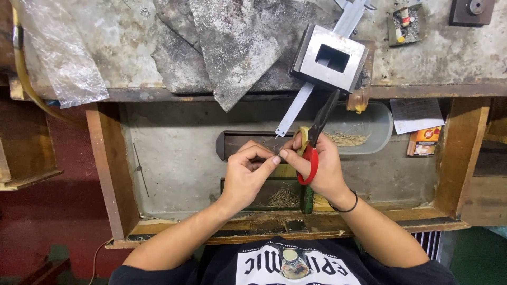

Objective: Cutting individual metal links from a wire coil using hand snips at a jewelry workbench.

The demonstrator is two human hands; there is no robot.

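**Two hands meeting over a fine wire, scissors riding in the right**

Head view: the person is working over an open wooden drawer (108, 174) below the table (433, 58) edge. The left hand (247, 177) is curling its thumb and forefinger together, and its grip is pinching something very thin, seemingly a short wire piece (275, 154), too fine to make out clearly. The right hand (321, 168) is bringing its fingertips in from the right so that the two grips are touching at that same spot. The right hand is also carrying one pair of red-handled scissors (316, 138), fingers clamped through the loop, blades lying closed and pointing up and to the right, away from the pinch. So the thin piece is sitting just left of the scissors' handle, between both grips, equally near to each hand.

Counting: two hands, one pair of scissors, one square steel block (330, 57) with a rectangular hole on the table, one long metal ruler-like strip (296, 108) slanting beneath it, one clear tray (377, 124) holding a bundle of wire cuttings (346, 139), and a second scatter of cuttings (282, 198) lying under the wrists.
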